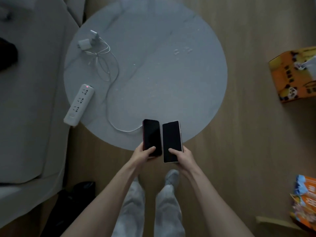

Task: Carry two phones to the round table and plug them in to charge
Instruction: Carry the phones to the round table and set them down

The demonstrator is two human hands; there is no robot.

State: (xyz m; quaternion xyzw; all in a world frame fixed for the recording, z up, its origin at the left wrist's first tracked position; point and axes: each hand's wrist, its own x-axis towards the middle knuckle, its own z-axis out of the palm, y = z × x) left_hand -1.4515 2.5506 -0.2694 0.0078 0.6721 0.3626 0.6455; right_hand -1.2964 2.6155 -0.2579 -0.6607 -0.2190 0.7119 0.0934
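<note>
My left hand [142, 153] holds a red-edged phone [151, 135] with a dark screen facing up. My right hand [181, 156] holds a white-edged phone [171, 139], also dark. Both phones hover side by side over the near edge of the round grey table [162, 74]. On the table's left lie two white charger plugs [89, 41] with tangled white cables [106, 65]. One cable runs down the table to a spot just left of the red-edged phone. A white power strip [79, 104] with a lit red lamp lies at the table's left edge.
A light grey sofa [29, 100] stands along the left, close to the table. An orange carton [294, 74] sits on the wooden floor at the right and another colourful box [304, 202] lies at the lower right. A dark bag [73, 202] rests by the sofa's near corner.
</note>
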